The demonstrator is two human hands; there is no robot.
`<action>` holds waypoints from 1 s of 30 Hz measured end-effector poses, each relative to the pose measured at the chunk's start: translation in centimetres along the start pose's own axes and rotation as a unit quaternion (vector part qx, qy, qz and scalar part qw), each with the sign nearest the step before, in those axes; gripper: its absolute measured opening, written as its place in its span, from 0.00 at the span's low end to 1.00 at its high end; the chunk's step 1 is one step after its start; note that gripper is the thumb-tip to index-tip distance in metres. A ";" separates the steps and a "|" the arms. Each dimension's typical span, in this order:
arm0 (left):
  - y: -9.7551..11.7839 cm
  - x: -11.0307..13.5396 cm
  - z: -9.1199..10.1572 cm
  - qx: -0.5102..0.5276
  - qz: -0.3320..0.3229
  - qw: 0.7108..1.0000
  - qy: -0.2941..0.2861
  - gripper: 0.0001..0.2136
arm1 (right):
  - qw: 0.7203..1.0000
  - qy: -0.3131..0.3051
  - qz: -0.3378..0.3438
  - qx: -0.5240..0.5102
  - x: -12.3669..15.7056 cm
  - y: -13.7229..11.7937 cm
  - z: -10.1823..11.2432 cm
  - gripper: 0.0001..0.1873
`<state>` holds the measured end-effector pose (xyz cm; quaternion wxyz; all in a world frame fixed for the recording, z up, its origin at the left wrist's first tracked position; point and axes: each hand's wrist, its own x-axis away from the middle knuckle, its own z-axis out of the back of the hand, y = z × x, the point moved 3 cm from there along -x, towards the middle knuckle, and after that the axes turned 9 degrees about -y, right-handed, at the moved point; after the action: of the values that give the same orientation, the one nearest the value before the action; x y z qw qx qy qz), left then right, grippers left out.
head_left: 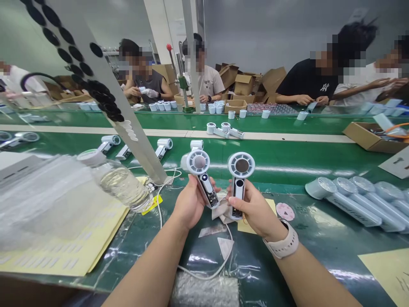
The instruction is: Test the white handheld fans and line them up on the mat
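Green conveyor bench (297,149) spans the view. At 12 o'clock, the left hand (190,203) wraps curled fingers around a white handheld fan (203,181), the right hand (254,209) around a second fan (240,183); both stand upright, just apart. Expect light, stiff, slick plastic: grip the handle, below the round head.

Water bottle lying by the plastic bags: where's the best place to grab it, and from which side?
Grip the water bottle around its round middle, coming from above, because it lies on its side with the white cap pointing away to the left. The left hand is nearest, but it holds a small fan.
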<state>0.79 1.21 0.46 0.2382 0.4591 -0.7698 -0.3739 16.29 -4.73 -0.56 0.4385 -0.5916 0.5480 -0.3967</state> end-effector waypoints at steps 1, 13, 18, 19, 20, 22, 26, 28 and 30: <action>-0.1 0.1 -0.1 0.014 0.017 1.000 -0.002 0.20 | 1.000 0.010 -0.005 -0.001 0.0 0.1 -0.2 0.22; -0.5 1.0 -1.9 -0.010 0.011 0.994 -0.107 0.21 | 0.998 -0.022 0.014 -0.059 0.2 -0.2 -0.8 0.19; -0.6 1.1 -1.8 -0.021 0.017 0.992 -0.120 0.23 | 0.998 -0.007 0.010 -0.061 0.2 -0.3 -0.8 0.20; -0.7 1.1 -1.8 -0.014 0.021 0.992 -0.127 0.24 | 0.998 -0.009 0.007 -0.066 0.2 -0.3 -0.9 0.20; -0.8 1.1 -1.8 -0.006 0.024 0.991 -0.133 0.25 | 0.997 -0.010 0.006 -0.070 0.2 -0.3 -0.9 0.20; -0.9 1.2 -1.8 0.002 0.030 0.990 -0.137 0.26 | 0.997 -0.012 0.005 -0.074 0.2 -0.4 -0.9 0.20; -0.9 1.1 -1.8 -0.011 0.027 0.993 -0.118 0.23 | 0.997 -0.014 0.005 -0.075 0.2 -0.3 -0.9 0.18; -0.8 1.2 -2.0 -0.012 0.022 0.993 -0.119 0.23 | 0.997 -0.019 0.005 -0.079 0.3 -0.3 -0.9 0.18; -0.7 1.2 -2.0 -0.010 0.019 0.992 -0.122 0.24 | 0.997 -0.021 0.008 -0.079 0.3 -0.4 -0.8 0.19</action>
<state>2.01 -0.79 1.20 0.1545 0.3933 -0.7976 -0.4304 15.63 -5.11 0.03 0.4050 -0.6285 0.5729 -0.3357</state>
